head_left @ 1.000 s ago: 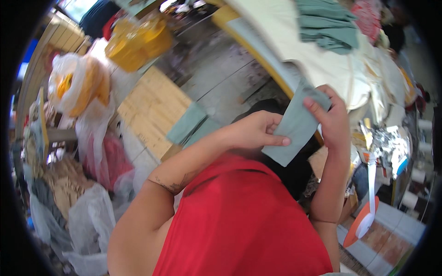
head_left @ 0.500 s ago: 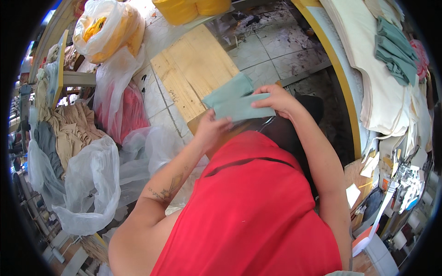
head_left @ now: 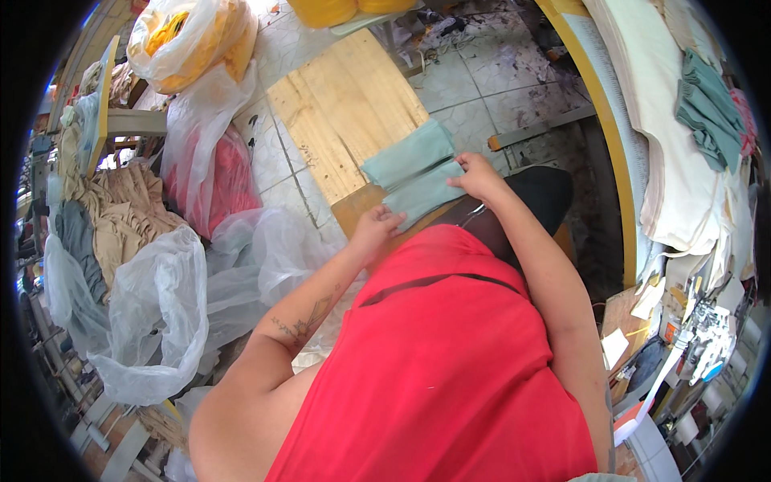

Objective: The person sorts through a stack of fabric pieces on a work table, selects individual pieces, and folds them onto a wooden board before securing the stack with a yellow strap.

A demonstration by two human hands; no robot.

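A light green piece of cloth [head_left: 426, 191] lies spread along the near edge of a wooden board [head_left: 349, 104], close to my lap. Beyond it is another light green strip [head_left: 411, 153], flat on the board; whether the two are joined I cannot tell. My left hand [head_left: 379, 226] pinches the near left corner of the closer cloth. At its right end, my right hand [head_left: 480, 177] holds the edge between thumb and fingers.
Clear plastic bags [head_left: 157, 313] slump at the left beside tan fabric [head_left: 128, 213]. A bag with red contents [head_left: 213, 181] and one with yellow-orange contents [head_left: 193, 48] stand farther back. On the right, a yellow-edged table [head_left: 614, 161] bears white cloth [head_left: 654, 120] and darker green fabric [head_left: 711, 108].
The closer cloth, held up and bent before, now lies flatter at the board's near edge. Both hands have come down with it, the right one slightly nearer my body.
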